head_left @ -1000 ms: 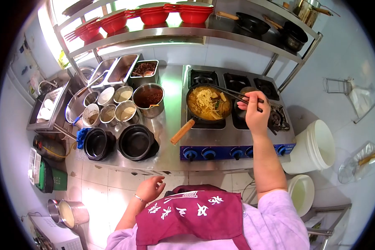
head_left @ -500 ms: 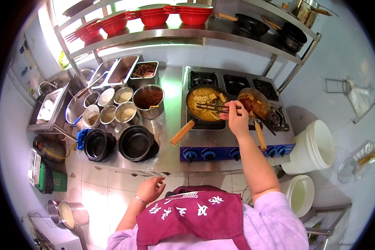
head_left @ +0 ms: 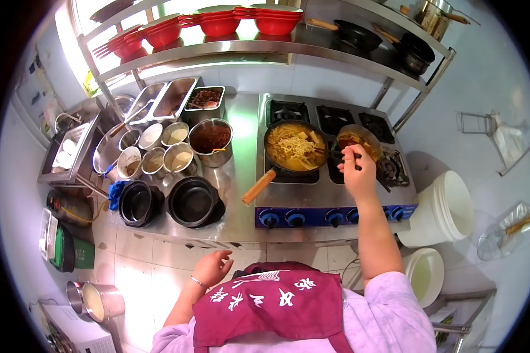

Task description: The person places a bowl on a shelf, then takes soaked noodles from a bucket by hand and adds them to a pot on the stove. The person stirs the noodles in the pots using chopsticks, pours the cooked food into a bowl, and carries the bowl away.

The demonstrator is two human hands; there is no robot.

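Note:
A frying pan (head_left: 296, 146) with a wooden handle (head_left: 258, 187) sits on the left front burner, full of noodles and yellow chunks in an orange broth. My right hand (head_left: 360, 175) is closed over a second pan (head_left: 368, 140) of reddish food to its right. Its fingers pinch a pair of chopsticks (head_left: 337, 155), of which only a short dark part shows. My forearm and hand hide much of that pan's front and its handle. My left hand (head_left: 213, 268) hangs in front of the counter edge, fingers loosely bent, with nothing in it.
Two black pots (head_left: 192, 202) stand near the counter's front edge. Behind them are several metal containers (head_left: 211, 140) of sauces and toppings. A shelf (head_left: 247, 48) with red bowls and pans spans above the stove. White buckets (head_left: 444, 209) stand at the right.
My right hand has moved right, from between the two pans to over the right one, taking the chopsticks off the noodles. My left hand stays in place.

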